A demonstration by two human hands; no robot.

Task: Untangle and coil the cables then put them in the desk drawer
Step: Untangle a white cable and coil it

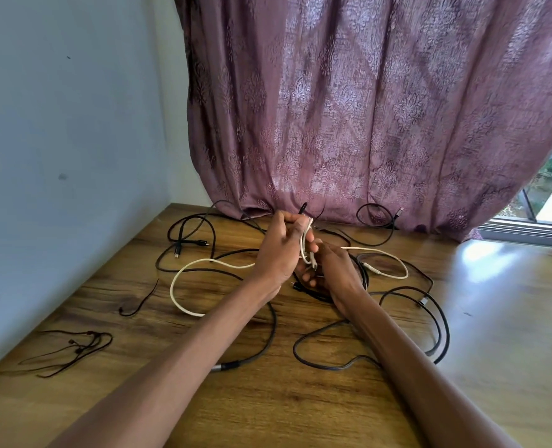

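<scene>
My two forearms reach forward over the wooden desk (300, 399), the landmark for all positions below. Nearest me on the desk, a thick black cable (332, 367) with a metal connector loops under both arms. At the desk's left edge lies a thin dark cord (74, 350), with a short black wire (139, 302) just beyond it. Above the desk's middle, my left hand (277, 250) has its fingers curled round a white cable (203, 263) and a black cable end, holding them raised. My right hand (332, 270), just beside it, pinches a loop of the same white cable, which trails onto the desk on both sides. More black cables (190, 234) sprawl toward the desk's far edge, where a purple patterned curtain (365, 108) hangs.
</scene>
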